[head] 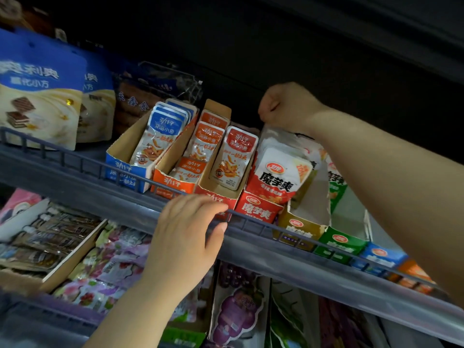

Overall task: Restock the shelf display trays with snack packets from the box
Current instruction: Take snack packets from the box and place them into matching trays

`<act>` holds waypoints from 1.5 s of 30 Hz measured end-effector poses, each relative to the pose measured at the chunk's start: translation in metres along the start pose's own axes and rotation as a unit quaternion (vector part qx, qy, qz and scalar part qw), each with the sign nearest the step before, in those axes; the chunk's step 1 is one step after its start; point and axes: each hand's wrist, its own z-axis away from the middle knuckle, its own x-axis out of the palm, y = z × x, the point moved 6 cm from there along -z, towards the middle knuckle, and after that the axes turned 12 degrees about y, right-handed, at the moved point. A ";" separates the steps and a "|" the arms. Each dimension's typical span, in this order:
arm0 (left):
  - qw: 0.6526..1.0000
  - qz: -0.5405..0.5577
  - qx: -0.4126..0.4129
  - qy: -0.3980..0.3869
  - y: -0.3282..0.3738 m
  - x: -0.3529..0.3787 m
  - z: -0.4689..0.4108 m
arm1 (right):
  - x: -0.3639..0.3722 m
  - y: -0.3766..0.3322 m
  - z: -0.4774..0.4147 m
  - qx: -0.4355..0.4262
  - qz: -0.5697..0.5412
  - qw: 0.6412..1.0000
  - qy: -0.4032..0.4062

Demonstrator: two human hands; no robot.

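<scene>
**A:** Upper shelf, left to right?

**B:** Blue tray (130, 169) with blue packets (165, 131) standing upright. Orange tray (173, 183) with orange packets (209, 139). Red tray (218, 195) with one red packet (233, 156) leaning back. A second red tray (258, 207) with red-and-white packets (281, 172). Next come a brown tray (298, 227) and a green tray (344, 243), touching side by side. Their contents are hidden by the forearm.

**A:** Hands?

**B:** The right hand (283, 106) is curled into a fist at the back of the second red tray, gripping the top edges of the red-and-white packets. The left hand (185, 237) holds the shelf rail (75, 159) in front of the first red tray, fingers bent over the bar and thumb against its front.

**A:** Other stock?

**B:** Large blue wafer bags (37, 89) at the far left of the same shelf. Assorted pouches on the shelf below, too blurred to read.
</scene>
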 end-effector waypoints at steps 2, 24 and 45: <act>0.999 0.013 0.026 -0.042 0.014 -0.003 0.010 | -0.014 -0.005 0.018 -0.008 -0.006 1.000 0.006; 0.878 0.003 -0.080 -0.472 0.053 0.052 0.255 | 0.101 0.083 0.346 0.206 -0.213 0.929 -0.221; 0.870 -0.109 -0.128 -0.463 0.007 0.091 0.393 | 0.327 0.125 0.576 0.496 -0.219 0.719 -0.434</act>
